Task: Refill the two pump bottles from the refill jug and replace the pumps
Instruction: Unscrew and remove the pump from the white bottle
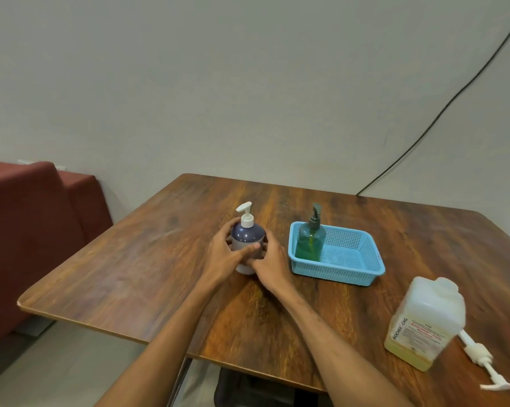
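Note:
A dark blue pump bottle (245,234) with a white pump (245,214) on top stands upright at the middle of the wooden table (148,259). My left hand (224,254) and my right hand (272,259) wrap its lower body from both sides. A green translucent pump bottle (310,242) with a dark pump stands in the left part of a blue plastic basket (350,274). The translucent refill jug (427,321), with a little yellow liquid at its bottom, stands at the right front. A loose white pump (479,356) lies beside it.
A dark red sofa (33,218) stands left of the table. A black cable (441,110) runs down the grey wall to the table's far edge. The table's front edge is close to my forearms.

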Demonstrator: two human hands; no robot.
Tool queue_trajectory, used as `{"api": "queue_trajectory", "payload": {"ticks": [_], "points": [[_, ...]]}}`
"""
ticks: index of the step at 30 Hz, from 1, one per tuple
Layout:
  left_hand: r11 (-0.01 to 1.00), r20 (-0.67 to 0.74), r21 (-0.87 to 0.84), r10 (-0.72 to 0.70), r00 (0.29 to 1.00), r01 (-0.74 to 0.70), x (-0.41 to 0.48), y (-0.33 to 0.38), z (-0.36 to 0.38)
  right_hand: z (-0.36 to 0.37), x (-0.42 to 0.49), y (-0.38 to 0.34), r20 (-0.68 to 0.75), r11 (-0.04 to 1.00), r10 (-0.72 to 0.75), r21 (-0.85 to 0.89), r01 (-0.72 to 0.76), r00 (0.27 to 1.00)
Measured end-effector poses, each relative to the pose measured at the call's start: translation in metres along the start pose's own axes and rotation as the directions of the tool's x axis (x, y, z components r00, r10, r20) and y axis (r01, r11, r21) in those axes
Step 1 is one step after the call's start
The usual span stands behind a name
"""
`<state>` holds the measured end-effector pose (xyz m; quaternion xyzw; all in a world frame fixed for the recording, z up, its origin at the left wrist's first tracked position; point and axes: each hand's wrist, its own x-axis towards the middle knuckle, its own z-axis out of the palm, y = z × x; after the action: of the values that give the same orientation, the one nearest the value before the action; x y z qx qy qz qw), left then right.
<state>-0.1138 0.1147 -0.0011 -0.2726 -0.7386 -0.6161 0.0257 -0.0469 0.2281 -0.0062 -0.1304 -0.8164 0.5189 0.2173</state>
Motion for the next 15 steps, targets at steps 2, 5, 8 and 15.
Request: {"api": "queue_trajectory", "payload": {"ticks": [2, 5, 8, 15], "points": [[1.000, -0.002, -0.004, 0.030, 1.000, -0.030, -0.004, 0.011, 0.001, -0.009, -0.009, -0.003, -0.019, 0.999, -0.021, 0.035, 0.022, 1.000], [0.997, 0.012, -0.039, 0.070, 0.997, -0.069, -0.019, 0.031, 0.010, -0.029, -0.030, -0.008, -0.070, 0.994, -0.061, 0.081, 0.067, 0.996], [0.992, 0.056, -0.095, 0.085, 0.995, -0.080, -0.044, 0.051, 0.025, -0.055, -0.058, -0.007, -0.118, 0.992, -0.085, 0.079, 0.095, 0.989], [0.996, 0.150, -0.055, 0.083, 0.985, -0.075, -0.097, 0.070, 0.067, -0.098, -0.122, 0.011, -0.166, 0.996, 0.002, 0.089, 0.013, 0.986]]}}
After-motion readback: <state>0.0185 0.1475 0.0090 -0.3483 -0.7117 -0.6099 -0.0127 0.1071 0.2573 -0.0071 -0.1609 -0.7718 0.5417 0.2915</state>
